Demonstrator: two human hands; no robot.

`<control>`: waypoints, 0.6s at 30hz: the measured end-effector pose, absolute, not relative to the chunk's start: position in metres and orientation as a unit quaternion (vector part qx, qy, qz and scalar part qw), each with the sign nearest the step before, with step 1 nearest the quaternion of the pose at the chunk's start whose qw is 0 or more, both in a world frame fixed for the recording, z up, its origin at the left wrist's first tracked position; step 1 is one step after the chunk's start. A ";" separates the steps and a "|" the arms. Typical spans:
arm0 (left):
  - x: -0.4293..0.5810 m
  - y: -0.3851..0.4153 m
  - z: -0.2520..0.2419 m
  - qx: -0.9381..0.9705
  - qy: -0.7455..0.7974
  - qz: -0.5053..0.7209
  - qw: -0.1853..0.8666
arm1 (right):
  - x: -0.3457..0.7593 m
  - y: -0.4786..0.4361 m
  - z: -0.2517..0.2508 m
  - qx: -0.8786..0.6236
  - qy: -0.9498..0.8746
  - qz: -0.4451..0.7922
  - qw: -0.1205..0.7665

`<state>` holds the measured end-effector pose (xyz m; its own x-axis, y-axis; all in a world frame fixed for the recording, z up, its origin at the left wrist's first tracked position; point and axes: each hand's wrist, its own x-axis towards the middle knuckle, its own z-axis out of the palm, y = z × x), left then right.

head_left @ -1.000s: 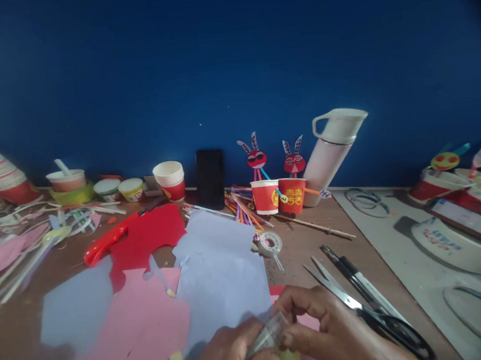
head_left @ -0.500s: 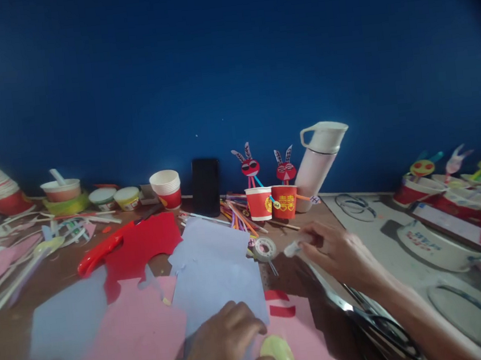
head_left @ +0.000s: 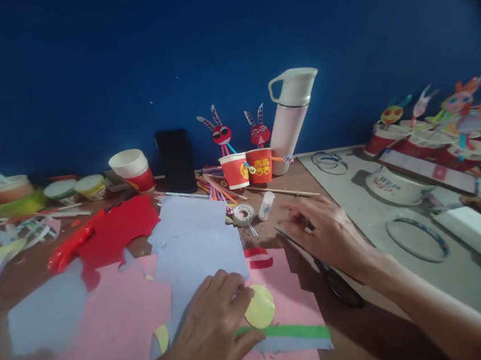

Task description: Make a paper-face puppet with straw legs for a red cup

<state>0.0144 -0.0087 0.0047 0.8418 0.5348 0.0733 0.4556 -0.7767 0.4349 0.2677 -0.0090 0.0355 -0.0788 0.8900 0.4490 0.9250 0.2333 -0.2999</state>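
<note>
Head view, craft table (head_left: 355,334). All positions are given relative to the yellow paper disc (head_left: 259,307).

The disc is lying flat on a pink sheet (head_left: 283,281), just behind a green strip (head_left: 293,331). The left hand (head_left: 211,329) is resting palm-down just left of the disc. Its grip is lying open and loosely spread, with the fingertips (head_left: 235,292) and thumb touching the disc's left edge and pinching nothing.

The right hand (head_left: 330,233) is hovering right of the disc and behind it, fingers curling downward over a pair of scissors (head_left: 341,291). The scissors are lying on the table right of the disc, with the blade tip showing beyond the fingers and the dark handles showing below the wrist. Motion blur is hiding the fingertips, so it cannot be told whether this grip is closing on the scissors or only covering them.

A lavender sheet (head_left: 195,242) is lying left of the disc and behind it. A tape roll (head_left: 243,214) and a glue stick (head_left: 266,205) are lying directly behind the disc, apart from both hands. Farther behind, two red cups (head_left: 247,169) bearing rabbit figures are standing just beside a white flask (head_left: 290,120). Red paper (head_left: 114,230) and a red cutter (head_left: 65,253) are lying well to the left.
</note>
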 end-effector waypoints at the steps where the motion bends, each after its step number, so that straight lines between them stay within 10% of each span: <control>1: 0.015 -0.009 0.005 0.942 0.257 0.097 0.195 | 0.263 -0.016 0.033 -0.597 -0.753 -0.017 0.276; 18: 0.015 -0.003 0.016 0.977 0.177 0.054 0.105 | 0.244 -0.044 0.013 -0.553 -0.780 0.173 0.235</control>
<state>0.0146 -0.0030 0.0156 0.9315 0.3573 0.0688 0.3344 -0.9151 0.2253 0.2438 -0.0438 0.0131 -0.2772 0.9448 0.1747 0.7817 0.3275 -0.5308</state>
